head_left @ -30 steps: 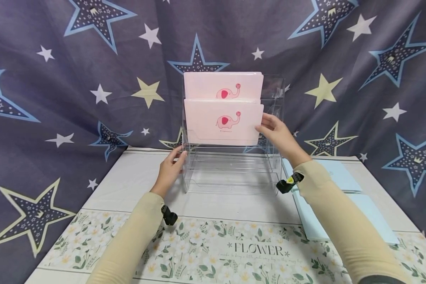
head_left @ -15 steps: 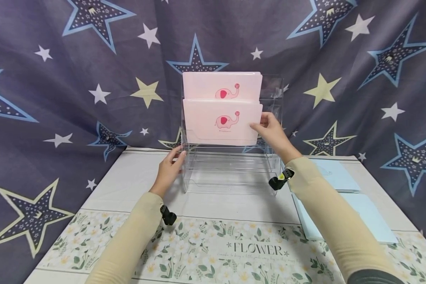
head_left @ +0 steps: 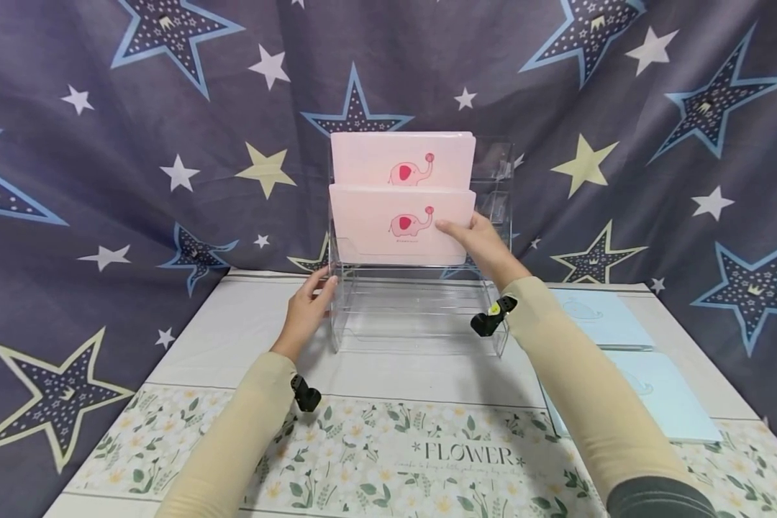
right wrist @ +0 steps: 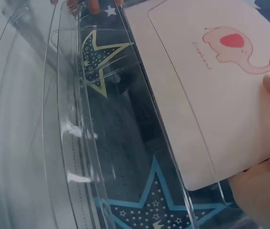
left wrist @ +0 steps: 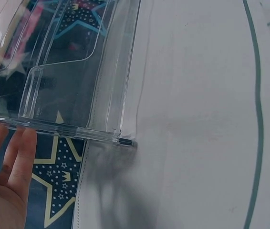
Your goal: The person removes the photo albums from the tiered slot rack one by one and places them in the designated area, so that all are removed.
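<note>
A clear tiered rack stands upright at the back of the table. In its upper tiers sit pink notebooks with an elephant print, a rear one and, lower, a front one. My right hand grips the front notebook at its right edge, thumb on the cover beside the elephant's trunk. Its other fingers are mostly hidden behind the notebook. On the rack's left side, my left hand touches the side panel with extended fingers, seen in the left wrist view.
Light blue notebooks, a far one and a near one, lie on the right of the table, partly behind my right sleeve. A floral mat strip crosses the front. Behind the rack hangs a dark star-patterned curtain.
My right hand has shifted left, its thumb sliding further over the front notebook's cover. That notebook's top edge sits slightly lower, showing more of the rear elephant. My left hand stays at the rack.
</note>
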Available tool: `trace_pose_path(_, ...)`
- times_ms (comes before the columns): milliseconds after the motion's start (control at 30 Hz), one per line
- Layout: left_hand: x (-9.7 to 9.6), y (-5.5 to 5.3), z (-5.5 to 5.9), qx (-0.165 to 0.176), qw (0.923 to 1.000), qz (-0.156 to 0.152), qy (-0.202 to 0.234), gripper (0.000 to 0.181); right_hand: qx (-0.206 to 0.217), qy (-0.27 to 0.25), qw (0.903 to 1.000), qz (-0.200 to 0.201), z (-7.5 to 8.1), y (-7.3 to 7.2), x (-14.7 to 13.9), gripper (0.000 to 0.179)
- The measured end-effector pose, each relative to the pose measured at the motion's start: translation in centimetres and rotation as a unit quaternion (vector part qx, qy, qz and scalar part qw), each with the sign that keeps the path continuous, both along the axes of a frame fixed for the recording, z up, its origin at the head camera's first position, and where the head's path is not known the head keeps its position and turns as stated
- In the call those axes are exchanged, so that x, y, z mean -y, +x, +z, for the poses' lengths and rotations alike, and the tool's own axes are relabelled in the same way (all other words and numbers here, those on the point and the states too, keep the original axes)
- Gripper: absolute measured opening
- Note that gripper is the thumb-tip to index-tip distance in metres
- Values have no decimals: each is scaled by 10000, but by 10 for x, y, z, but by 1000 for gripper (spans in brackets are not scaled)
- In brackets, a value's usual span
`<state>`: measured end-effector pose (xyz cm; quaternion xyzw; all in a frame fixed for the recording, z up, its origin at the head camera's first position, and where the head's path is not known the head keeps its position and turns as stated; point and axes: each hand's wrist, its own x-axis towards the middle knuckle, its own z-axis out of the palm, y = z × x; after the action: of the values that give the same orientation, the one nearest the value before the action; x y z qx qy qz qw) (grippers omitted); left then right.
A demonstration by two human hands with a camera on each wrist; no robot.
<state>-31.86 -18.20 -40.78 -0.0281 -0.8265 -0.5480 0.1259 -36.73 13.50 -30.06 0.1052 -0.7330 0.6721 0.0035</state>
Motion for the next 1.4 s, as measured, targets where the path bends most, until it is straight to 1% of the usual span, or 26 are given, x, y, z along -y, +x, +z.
trace_pose_path(133, -1, 0, 0, 28, 10000, 14, -24, 55, 197, -122, 9997, 7, 0, -1, 0, 51)
trace_pose_path(233, -1, 1, 1, 48, 10000, 2, -35, 56, 232, -206, 9995, 42, -1, -2, 0, 49)
trace_pose_path(433, -1, 0, 1, 30, 10000, -15, -15, 55, 111, -318, 9994, 110, -3, -3, 0, 48)
trace_pose_path(633, 0, -1, -1, 66, 10000, -25, -2, 56, 84, -524, 9986, -23, -7, -4, 3, 46)
trace_pose_path(867, -1, 1, 1, 35, 10000, 13, 32, 55, -25, -657, 9977, -172, -8, -2, 6, 43)
trace_pose_path(1100, -2, 1, 2, 42, 10000, 7, -15, 55, -320, -785, 9962, -188, -1, 0, 5, 37)
trace_pose_path(1400, -2, 1, 0, -47, 10000, 33, -79, 54, -603, -797, 9946, -285, 14, 5, 0, 41)
